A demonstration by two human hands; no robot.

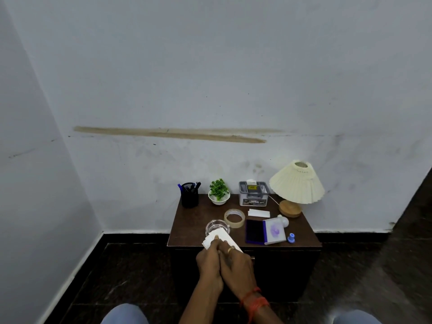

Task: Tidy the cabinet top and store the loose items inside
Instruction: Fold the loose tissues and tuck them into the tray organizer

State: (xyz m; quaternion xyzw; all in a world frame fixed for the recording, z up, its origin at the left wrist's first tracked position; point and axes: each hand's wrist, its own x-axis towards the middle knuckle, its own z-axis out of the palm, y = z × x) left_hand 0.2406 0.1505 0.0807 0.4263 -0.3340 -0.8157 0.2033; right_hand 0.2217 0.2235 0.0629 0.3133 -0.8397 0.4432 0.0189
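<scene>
Head view of a low dark-brown cabinet [194, 220] standing against a pale, scuffed wall [210, 66] near a room corner; a long tan streak [168, 133] crosses the wall above it; the floor [131, 272] is dark polished stone, edged by a white skirting strip [77, 265] on the left. Along the back of the cabinet top, left to right: a black mesh pen holder [189, 195] with pens; a small green plant in a white bowl [219, 192]; a grey tissue box [253, 194]; a table lamp [296, 183] with a cream pleated shade on a round wooden base. In the middle: a roll of clear tape [234, 218]; a folded white paper [258, 213] just beside it; an open stamp pad [254, 231] with its lid [274, 231] raised and stained purple; a white stamp [284, 221] behind the lid; a small blue cap [291, 238] near the front right edge. At the front left: a clear glass ashtray [216, 226], partly covered by a stack of white cards [221, 237]. The left hand [210, 260] and right hand [237, 263] are pressed together over the front edge, fingers closed on the stack of white cards; the right hand wears a ring, and its wrist an orange thread [254, 300]; two knees in light-blue trousers [125, 315] show at the bottom.
</scene>
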